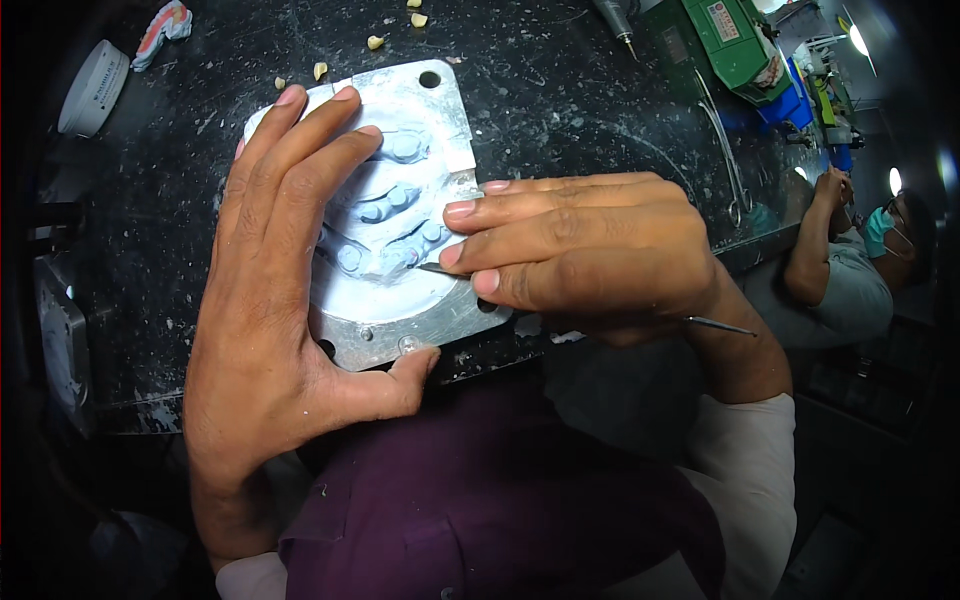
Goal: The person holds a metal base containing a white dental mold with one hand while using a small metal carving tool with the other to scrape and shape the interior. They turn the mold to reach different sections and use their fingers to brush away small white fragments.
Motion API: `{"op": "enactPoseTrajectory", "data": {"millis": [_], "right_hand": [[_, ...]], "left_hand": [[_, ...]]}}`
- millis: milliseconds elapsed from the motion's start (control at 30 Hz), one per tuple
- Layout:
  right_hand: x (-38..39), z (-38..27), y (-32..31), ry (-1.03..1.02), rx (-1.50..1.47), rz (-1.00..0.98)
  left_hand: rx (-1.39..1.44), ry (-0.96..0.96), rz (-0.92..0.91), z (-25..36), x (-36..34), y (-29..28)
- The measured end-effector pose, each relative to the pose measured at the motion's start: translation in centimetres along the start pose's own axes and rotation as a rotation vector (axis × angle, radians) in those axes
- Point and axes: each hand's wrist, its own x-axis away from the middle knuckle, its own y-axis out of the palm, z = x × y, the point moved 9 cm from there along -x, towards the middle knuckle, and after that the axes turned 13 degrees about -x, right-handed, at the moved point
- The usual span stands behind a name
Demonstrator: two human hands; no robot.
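Observation:
A square metal flask (388,338) with corner holes sits on the black worktop, filled with pale plaster that carries several bluish raised tooth-like forms (400,145). My left hand (265,270) spans the flask's left side, fingertips along the top left and thumb on the near edge. My right hand (590,245) is closed around a thin steel instrument (730,325), its handle end sticking out past the wrist. The instrument's working end touches the plaster at the lower right, beside my fingertips, partly hidden by them.
Small cream pieces (376,42), a pink-and-white piece (160,30) and a white tub (92,88) lie behind. A handpiece (620,25), green box (720,45) and steel tool (735,170) are at the back right, a metal flask (62,340) far left. A masked person (835,285) sits at right.

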Motion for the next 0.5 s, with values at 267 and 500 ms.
{"op": "enactPoseTrajectory", "data": {"millis": [267, 500], "right_hand": [[-0.1, -0.7, 0.1, 0.041, -0.025, 0.092], [0.6, -1.1, 0.9, -0.058, 0.113, 0.179]], "left_hand": [[0.02, -0.013, 0.013, 0.0, 0.3, 0.1], [0.025, 0.0, 0.035, 0.5, 0.2, -0.1]]}}
